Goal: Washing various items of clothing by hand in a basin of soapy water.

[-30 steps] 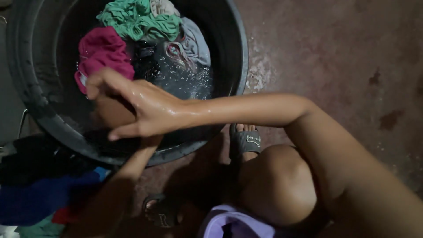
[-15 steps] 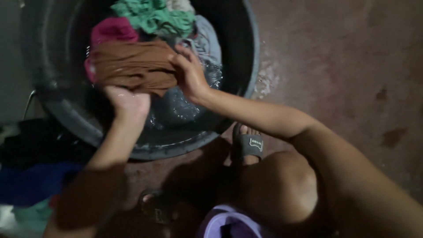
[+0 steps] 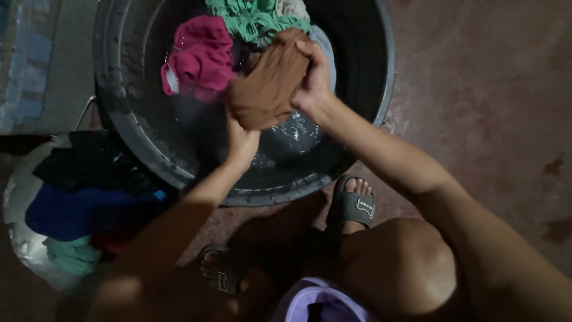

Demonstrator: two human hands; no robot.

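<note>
A wet brown cloth (image 3: 266,86) is held bunched above a large black basin (image 3: 119,113) of soapy water. My right hand (image 3: 314,80) grips the cloth's upper end. My left hand (image 3: 240,140) grips its lower end from below. Inside the basin lie a magenta garment (image 3: 199,56), a green garment (image 3: 253,18) and a pale grey one (image 3: 325,50).
A pale round tub (image 3: 21,238) at the lower left holds dark, blue and green clothes (image 3: 77,206). My knees and sandalled feet (image 3: 354,206) are just in front of the basin. Wet reddish concrete floor (image 3: 476,77) lies to the right.
The brown cloth has come out of the water and been gathered from a spread shape into a tight bunch. Both hands have shifted right and closer together on it.
</note>
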